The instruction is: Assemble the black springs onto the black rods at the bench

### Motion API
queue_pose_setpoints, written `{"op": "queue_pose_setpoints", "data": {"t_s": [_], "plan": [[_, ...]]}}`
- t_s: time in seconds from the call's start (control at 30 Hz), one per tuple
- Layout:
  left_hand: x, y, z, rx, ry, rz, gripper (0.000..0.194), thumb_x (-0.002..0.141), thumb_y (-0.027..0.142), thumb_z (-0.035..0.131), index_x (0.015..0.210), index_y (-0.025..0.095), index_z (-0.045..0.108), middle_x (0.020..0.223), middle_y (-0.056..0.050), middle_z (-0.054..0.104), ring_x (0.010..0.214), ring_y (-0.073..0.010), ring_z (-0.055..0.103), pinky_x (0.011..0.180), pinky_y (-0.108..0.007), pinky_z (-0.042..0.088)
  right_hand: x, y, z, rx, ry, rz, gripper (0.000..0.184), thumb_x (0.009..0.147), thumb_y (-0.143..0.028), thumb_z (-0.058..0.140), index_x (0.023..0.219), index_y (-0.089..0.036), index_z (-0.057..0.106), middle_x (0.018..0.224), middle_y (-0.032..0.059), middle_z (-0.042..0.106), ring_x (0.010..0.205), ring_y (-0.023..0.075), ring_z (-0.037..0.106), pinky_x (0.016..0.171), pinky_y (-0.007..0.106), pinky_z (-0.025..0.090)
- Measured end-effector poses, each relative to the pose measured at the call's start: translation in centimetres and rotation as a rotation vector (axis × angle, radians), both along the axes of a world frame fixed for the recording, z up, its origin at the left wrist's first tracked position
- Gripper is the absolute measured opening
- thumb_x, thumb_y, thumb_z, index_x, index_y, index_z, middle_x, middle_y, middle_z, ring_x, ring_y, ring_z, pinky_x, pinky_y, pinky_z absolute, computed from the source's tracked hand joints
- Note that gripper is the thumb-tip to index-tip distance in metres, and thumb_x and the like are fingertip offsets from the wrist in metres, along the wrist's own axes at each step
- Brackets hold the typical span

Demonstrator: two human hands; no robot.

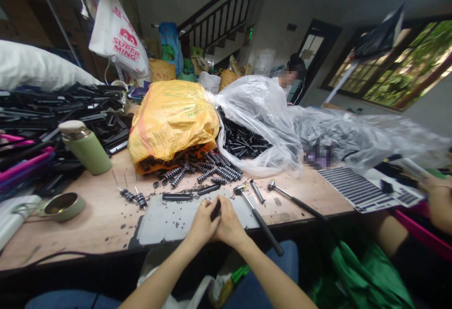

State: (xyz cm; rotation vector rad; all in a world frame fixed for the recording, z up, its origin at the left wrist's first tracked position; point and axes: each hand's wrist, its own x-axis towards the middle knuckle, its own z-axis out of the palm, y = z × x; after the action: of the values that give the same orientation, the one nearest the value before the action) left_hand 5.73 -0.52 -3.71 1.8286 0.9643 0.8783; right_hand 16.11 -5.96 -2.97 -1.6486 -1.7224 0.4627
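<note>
My left hand (202, 224) and my right hand (230, 225) are pressed together over a grey mat (165, 219) at the table's near edge. Both are closed on a small black plastic part (215, 209) held upright between the fingers. Just beyond them lie black rods (177, 196) and loose black springs (197, 165) spilling from a yellow sack (173, 116). A small hammer (259, 219) lies right of my right hand, its handle past the table edge.
A second hammer (293, 199) lies further right. A green flask (84, 146), a metal cap (63, 205), a clear bag of black parts (254, 125) and striped sheets (356, 189) are on the table. Another person's arm (438, 203) is at right; a person sits beyond.
</note>
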Motion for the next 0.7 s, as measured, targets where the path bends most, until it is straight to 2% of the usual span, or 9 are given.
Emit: {"op": "queue_pose_setpoints", "data": {"t_s": [0.07,0.13,0.2,0.27,0.33,0.43,0.5,0.6,0.7], "plan": [[-0.5,-0.2,-1.3,0.276,0.172,-0.086,0.045,0.073,0.012,0.049,0.117,0.017,0.053,0.099,-0.011,0.059,0.092,-0.0205,0.054,0.084,-0.039,0.045,1.0,-0.6,-0.3,-0.021,-0.111,-0.058,0.087,0.057,-0.022,0.067,0.132,-0.014,0.022,0.129,0.0174,0.037,0.123,0.029,0.033,0.1,0.045,0.032],[-1.1,-0.1,-2.4,0.447,0.298,-0.199,0.044,0.079,0.008,0.04,0.121,0.016,0.049,0.101,-0.012,0.06,0.092,-0.019,0.055,0.081,-0.036,0.046,2.9,-1.4,-0.2,-0.06,-0.269,-0.249,0.07,0.066,-0.024,0.063,0.128,-0.015,0.03,0.126,0.0169,0.041,0.119,0.0299,0.037,0.095,0.046,0.035],[-1.8,0.1,-2.6,0.584,0.409,-0.27,0.041,0.082,0.007,0.036,0.121,0.015,0.048,0.1,-0.012,0.06,0.09,-0.0189,0.055,0.078,-0.034,0.046,5.3,-2.4,0.3,-0.152,-0.446,-0.489,0.038,0.076,-0.024,0.054,0.112,-0.013,0.046,0.112,0.0192,0.051,0.109,0.033,0.046,0.087,0.048,0.038],[-2.3,0.4,-2.0,0.675,0.529,-0.268,0.037,0.084,0.009,0.037,0.118,0.014,0.049,0.098,-0.013,0.06,0.088,-0.0207,0.055,0.076,-0.036,0.045,7.3,-3.4,1.0,-0.251,-0.55,-0.6,0.017,0.083,-0.021,0.043,0.092,-0.011,0.054,0.095,0.0199,0.058,0.095,0.0332,0.054,0.078,0.046,0.041],[-2.5,0.5,-1.1,0.728,0.633,-0.236,0.034,0.085,0.012,0.038,0.116,0.014,0.052,0.096,-0.012,0.061,0.088,-0.0226,0.054,0.075,-0.039,0.042,8.1,-4.4,1.6,-0.302,-0.554,-0.554,0.019,0.087,-0.022,0.037,0.081,-0.014,0.053,0.081,0.0152,0.061,0.081,0.0279,0.059,0.071,0.037,0.043],[-2.7,0.4,-0.1,0.765,0.695,-0.207,0.034,0.085,0.01,0.037,0.115,0.016,0.052,0.097,-0.011,0.061,0.091,-0.0231,0.053,0.077,-0.041,0.037,7.0,-6.0,2.0,-0.232,-0.383,-0.443,0.029,0.092,-0.029,0.026,0.078,-0.019,0.049,0.068,0.0058,0.061,0.066,0.0186,0.06,0.06,0.025,0.041],[-2.8,0.3,0.0,0.77,0.698,-0.195,0.036,0.084,0.008,0.037,0.115,0.017,0.052,0.099,-0.011,0.061,0.093,-0.023,0.052,0.079,-0.041,0.035,5.7,-6.8,1.9,-0.191,-0.277,-0.385,0.037,0.093,-0.034,0.016,0.078,-0.02,0.047,0.064,0.0039,0.06,0.06,0.0173,0.06,0.054,0.023,0.038],[-2.5,0.0,-0.3,0.754,0.711,-0.187,0.039,0.083,0.006,0.035,0.115,0.018,0.052,0.101,-0.01,0.062,0.094,-0.0223,0.052,0.081,-0.041,0.034,4.4,-7.4,2.2,-0.265,-0.271,-0.331,0.043,0.092,-0.04,0.012,0.071,-0.021,0.046,0.055,0.004,0.058,0.053,0.0188,0.058,0.049,0.024,0.033],[-1.7,-1.0,-0.7,0.752,0.708,-0.164,0.04,0.084,0.009,0.033,0.12,0.014,0.049,0.113,-0.012,0.059,0.105,-0.0235,0.05,0.09,-0.044,0.032,3.6,-7.2,3.9,-0.22,-0.214,-0.301,0.044,0.092,-0.042,0.012,0.068,-0.022,0.043,0.052,0.0022,0.054,0.047,0.0169,0.054,0.046,0.024,0.031]]}}
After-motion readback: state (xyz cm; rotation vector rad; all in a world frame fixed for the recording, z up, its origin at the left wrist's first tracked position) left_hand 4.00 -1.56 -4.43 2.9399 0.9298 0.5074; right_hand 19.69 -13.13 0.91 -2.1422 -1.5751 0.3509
